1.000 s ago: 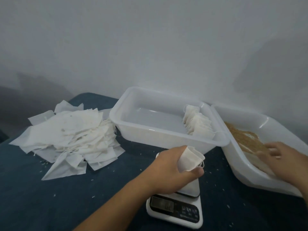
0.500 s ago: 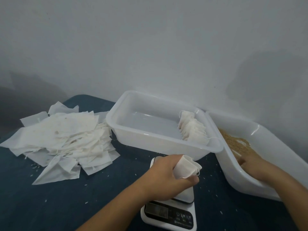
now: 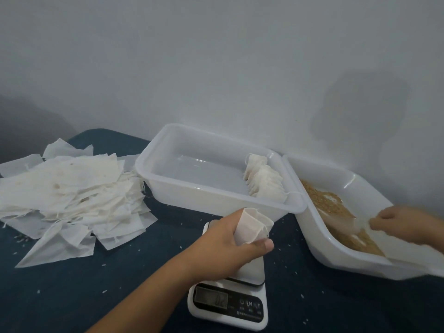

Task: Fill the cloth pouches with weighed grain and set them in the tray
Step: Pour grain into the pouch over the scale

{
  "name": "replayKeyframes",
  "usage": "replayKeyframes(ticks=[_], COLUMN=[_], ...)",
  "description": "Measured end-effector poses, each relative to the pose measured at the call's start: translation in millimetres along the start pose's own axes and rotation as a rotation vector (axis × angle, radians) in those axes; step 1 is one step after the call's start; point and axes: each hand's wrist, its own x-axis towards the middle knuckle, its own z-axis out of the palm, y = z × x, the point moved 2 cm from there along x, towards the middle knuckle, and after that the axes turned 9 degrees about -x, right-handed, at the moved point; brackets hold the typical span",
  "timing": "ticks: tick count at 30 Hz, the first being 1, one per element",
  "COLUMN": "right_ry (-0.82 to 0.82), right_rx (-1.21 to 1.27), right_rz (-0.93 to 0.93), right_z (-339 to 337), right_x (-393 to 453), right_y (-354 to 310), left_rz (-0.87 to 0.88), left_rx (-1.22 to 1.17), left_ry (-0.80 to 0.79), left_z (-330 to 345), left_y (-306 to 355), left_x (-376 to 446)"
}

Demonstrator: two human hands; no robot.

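My left hand (image 3: 225, 246) grips an open white cloth pouch (image 3: 252, 224), mouth up, just above the white kitchen scale (image 3: 230, 306). My right hand (image 3: 408, 224) is inside the tilted white tub (image 3: 336, 258) of brown grain (image 3: 329, 203), fingers curled on the edge of a translucent scoop (image 3: 355, 223) that lies in the grain. The white tray (image 3: 216, 200) stands behind the scale, with several filled pouches (image 3: 264, 186) standing in a row at its right end.
A loose heap of flat empty pouches (image 3: 69, 198) lies at the left on the dark blue table (image 3: 120, 272). Stray grains are scattered on the cloth. A pale wall rises close behind the tray and tub.
My right hand was dug into the grain; it has drawn back to the right and now holds the scoop. My left hand keeps the pouch over the scale.
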Motion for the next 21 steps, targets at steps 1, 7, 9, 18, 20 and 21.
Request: replayKeyframes(ticks=[1,7,9,18,20,21], right_ry=[-0.009,-0.121,-0.155,-0.260,-0.226,-0.207], right_rx=[-0.026,-0.049,0.002,0.325,0.408,0.444], right_rz=[0.004,0.074,0.068,0.040,0.044,0.046], right_z=[-4,-22,-26,-1,5,9], right_x=[-1,11,12,8,18,24], right_y=[12,79,84,-6,-26,-35], left_rz=[-0.005,-0.021,-0.039,-0.055,-0.056,-0.051], left_rx=[0.007,0.032,0.056,0.114,0.112,0.101], left_ry=[-0.003,-0.031,-0.043,-0.085,-0.080,-0.073], left_z=[1,3,4,7,7,7], left_y=[0,0,-2,0,2,3], left_x=[0,-1,-1,-1,-2,-2])
